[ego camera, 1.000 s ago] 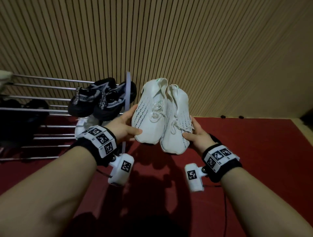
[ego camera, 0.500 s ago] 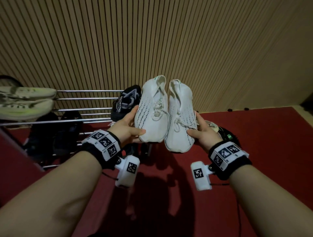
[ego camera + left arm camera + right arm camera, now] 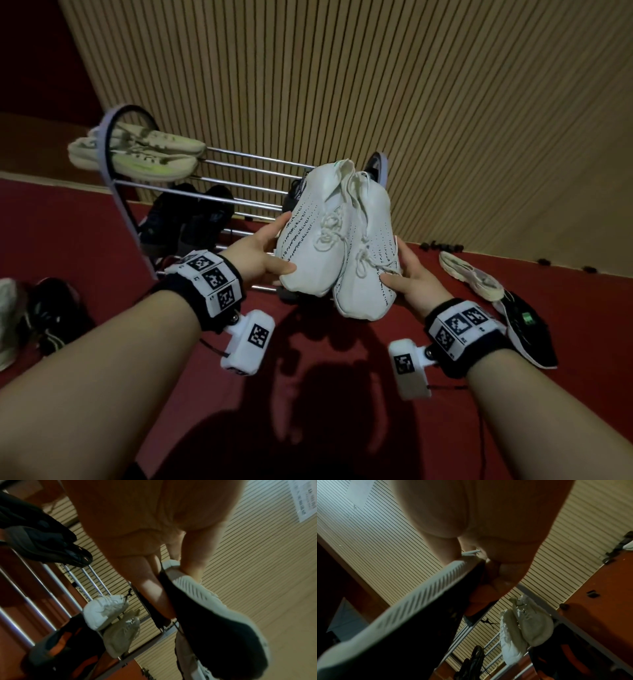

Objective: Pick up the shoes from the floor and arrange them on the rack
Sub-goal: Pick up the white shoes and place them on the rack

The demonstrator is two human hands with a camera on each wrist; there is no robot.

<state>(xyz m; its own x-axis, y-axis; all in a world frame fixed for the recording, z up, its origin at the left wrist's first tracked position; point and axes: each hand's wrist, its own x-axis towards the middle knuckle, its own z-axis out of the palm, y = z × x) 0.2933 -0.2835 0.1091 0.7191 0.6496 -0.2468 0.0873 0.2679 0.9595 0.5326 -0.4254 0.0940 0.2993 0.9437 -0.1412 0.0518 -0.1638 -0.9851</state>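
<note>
Fingers of the left hand (image 3: 255,255) curl under the sole of one white perforated knit sneaker (image 3: 310,240), thumb lying across its toe; fingers of the right hand (image 3: 411,281) wrap the outer side of the second white knit sneaker (image 3: 368,253), thumb pressed on its toe. Both shoes are held side by side, touching, toes toward the person and heels tipped up, in the air in front of the right end of the metal-rail shoe rack (image 3: 239,171). On the rack's top rails, at the left end, lies a pair of pale sneakers with yellow-green accents (image 3: 144,157); dark shoes (image 3: 185,219) sit on a lower tier. To the right on the red floor (image 3: 582,308) rest a cream sneaker (image 3: 471,274) and, just beside it, a black shoe with a green mark (image 3: 524,325). More shoes (image 3: 30,315) lie on the floor at the far left. Behind stands a ribbed wooden wall (image 3: 411,85).
</note>
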